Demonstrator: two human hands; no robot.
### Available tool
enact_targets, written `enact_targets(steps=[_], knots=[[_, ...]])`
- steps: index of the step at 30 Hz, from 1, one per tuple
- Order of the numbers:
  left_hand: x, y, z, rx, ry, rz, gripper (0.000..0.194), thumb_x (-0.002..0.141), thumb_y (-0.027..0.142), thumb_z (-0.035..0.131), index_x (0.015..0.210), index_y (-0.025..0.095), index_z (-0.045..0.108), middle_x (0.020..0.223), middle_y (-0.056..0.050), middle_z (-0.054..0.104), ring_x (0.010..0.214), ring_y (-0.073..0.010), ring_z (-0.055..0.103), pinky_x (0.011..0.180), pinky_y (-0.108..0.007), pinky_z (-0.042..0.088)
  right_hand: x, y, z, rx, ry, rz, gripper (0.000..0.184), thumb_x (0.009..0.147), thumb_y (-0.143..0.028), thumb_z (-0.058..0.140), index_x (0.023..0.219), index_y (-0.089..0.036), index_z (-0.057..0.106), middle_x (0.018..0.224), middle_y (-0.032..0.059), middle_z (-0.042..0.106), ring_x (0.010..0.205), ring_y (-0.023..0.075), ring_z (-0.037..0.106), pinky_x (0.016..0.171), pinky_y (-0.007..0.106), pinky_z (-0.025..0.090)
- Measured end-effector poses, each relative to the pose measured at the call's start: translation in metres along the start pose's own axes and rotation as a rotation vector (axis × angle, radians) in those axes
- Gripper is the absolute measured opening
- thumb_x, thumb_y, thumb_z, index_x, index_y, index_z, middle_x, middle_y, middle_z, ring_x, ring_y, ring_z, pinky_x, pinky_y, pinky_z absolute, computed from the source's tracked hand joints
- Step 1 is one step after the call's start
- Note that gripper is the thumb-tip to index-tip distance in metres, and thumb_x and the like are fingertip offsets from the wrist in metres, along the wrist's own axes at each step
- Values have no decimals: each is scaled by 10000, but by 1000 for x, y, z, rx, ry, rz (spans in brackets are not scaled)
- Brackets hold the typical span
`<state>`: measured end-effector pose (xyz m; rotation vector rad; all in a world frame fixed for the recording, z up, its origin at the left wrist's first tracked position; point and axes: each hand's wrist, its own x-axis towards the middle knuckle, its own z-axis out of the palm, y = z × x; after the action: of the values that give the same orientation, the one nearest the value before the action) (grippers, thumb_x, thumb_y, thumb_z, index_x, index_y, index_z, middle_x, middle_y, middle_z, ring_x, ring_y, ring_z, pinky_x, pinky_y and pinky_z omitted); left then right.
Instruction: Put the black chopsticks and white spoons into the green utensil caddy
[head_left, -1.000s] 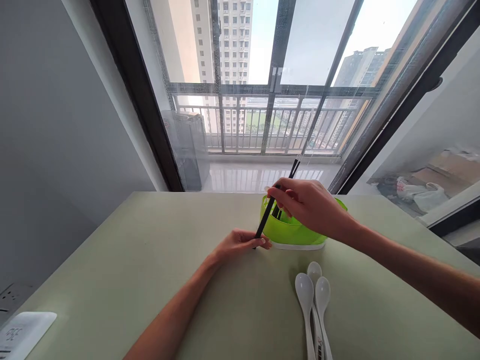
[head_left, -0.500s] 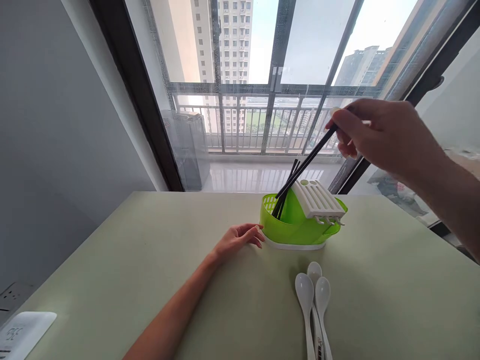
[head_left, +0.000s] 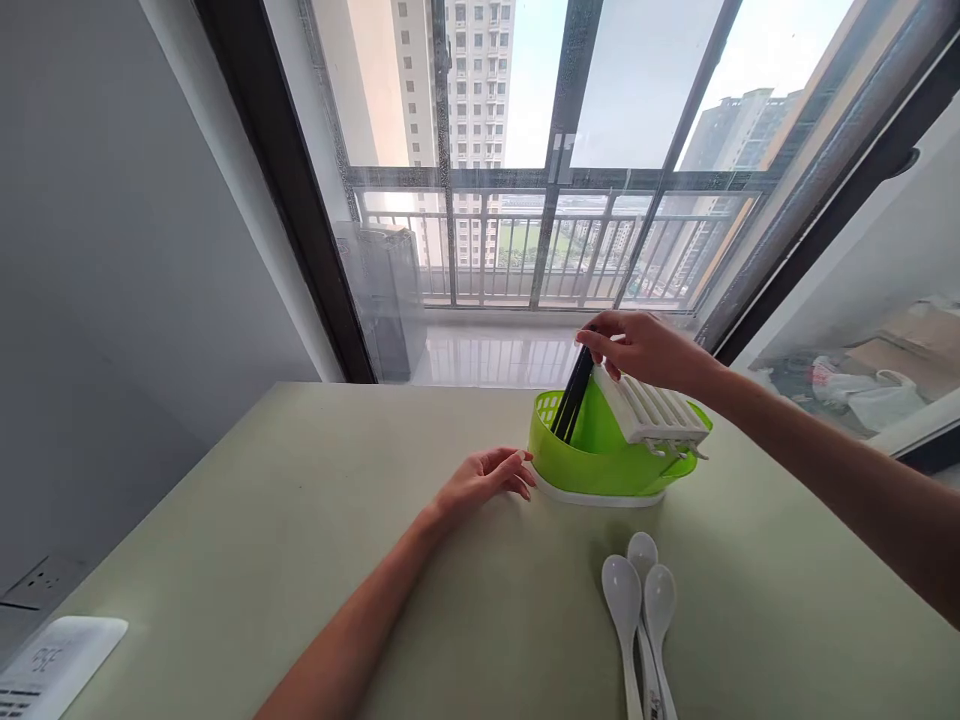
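A bright green cutlery holder (head_left: 592, 465) with a white slotted insert (head_left: 652, 410) stands on the pale green table (head_left: 300, 560). Several black chopsticks (head_left: 571, 395) lean upright in its left compartment. My right hand (head_left: 637, 348) is over the holder, its fingertips pinched on the tops of the chopsticks. Resting on the table just left of the holder, my left hand (head_left: 487, 478) has loosely curled fingers and holds nothing; its fingertips nearly touch the holder's base. Three white ceramic spoons (head_left: 639, 610) lie side by side in front of the holder.
A white device (head_left: 52, 665) lies at the table's near left corner, by a wall socket (head_left: 41, 580). Behind the table a large window (head_left: 540, 150) gives onto a railed balcony. The table's far edge runs just behind the holder.
My right hand came down from high on the right and lowered the chopsticks into the holder's left compartment. My left hand let go of the chopsticks earlier and stays by the holder.
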<state>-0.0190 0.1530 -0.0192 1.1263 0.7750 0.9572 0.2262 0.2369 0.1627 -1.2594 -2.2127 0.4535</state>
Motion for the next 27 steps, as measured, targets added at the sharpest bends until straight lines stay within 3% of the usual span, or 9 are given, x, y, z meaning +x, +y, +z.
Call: enact_targets(steps=[4, 7, 9, 12, 14, 16, 20, 27], knots=[[1, 0, 0, -1, -12, -2, 583, 823, 605, 734, 1104, 95, 705, 887, -96, 740, 725, -165, 687, 797, -339, 541, -13, -16, -9, -164, 246, -22, 374, 962, -489, 568, 1146, -174, 653, 792, 42, 745, 587, 187, 694, 653, 344, 518], [1, 1, 1, 10, -5, -7, 572, 838, 593, 726, 1114, 92, 704, 898, -101, 737, 733, -163, 685, 799, -333, 540, -33, -35, -16, -223, 311, -102, 332, 980, -469, 555, 1128, -192, 663, 804, 53, 735, 586, 183, 676, 603, 323, 483], [1, 1, 1, 19, -3, -12, 567, 843, 586, 725, 1122, 93, 703, 897, -97, 735, 737, -161, 685, 803, -332, 540, -52, -47, -16, -225, 223, -197, 281, 999, -445, 538, 1080, -213, 674, 759, 33, 716, 544, 150, 632, 560, 291, 447], [2, 1, 1, 29, -11, -9, 551, 850, 580, 722, 1119, 100, 705, 887, -88, 732, 744, -159, 681, 810, -331, 540, -83, -57, -7, -198, -70, -430, 243, 1046, -373, 482, 1017, -229, 675, 718, -1, 685, 521, 104, 561, 523, 251, 378], [2, 1, 1, 39, -13, -6, 539, 853, 575, 722, 1116, 104, 707, 892, -87, 735, 753, -159, 678, 812, -326, 538, -103, -58, 3, -243, -256, -558, 251, 1060, -294, 457, 926, -221, 656, 711, -13, 662, 525, 92, 520, 528, 258, 327], [2, 0, 1, 46, -14, 2, 531, 855, 568, 722, 1113, 105, 709, 894, -89, 738, 759, -159, 676, 806, -318, 538, -119, -53, 15, -346, -343, -621, 278, 1047, -202, 446, 820, -210, 606, 665, -24, 611, 506, 94, 469, 520, 283, 257], [1, 0, 2, 48, -13, 23, 505, 867, 552, 717, 1097, 102, 709, 867, -81, 730, 749, -153, 670, 784, -307, 537, -139, -26, 36, -456, -430, -575, 197, 991, -118, 490, 843, -214, 577, 750, -17, 623, 516, 109, 502, 505, 299, 210], [2, -1, 0, 62, -22, 18, 505, 867, 556, 714, 1108, 112, 712, 889, -82, 728, 753, -160, 676, 792, -322, 537, -157, 19, 64, -348, -449, -466, 103, 965, -193, 529, 976, -243, 619, 928, 37, 681, 778, 213, 665, 659, 323, 448]])
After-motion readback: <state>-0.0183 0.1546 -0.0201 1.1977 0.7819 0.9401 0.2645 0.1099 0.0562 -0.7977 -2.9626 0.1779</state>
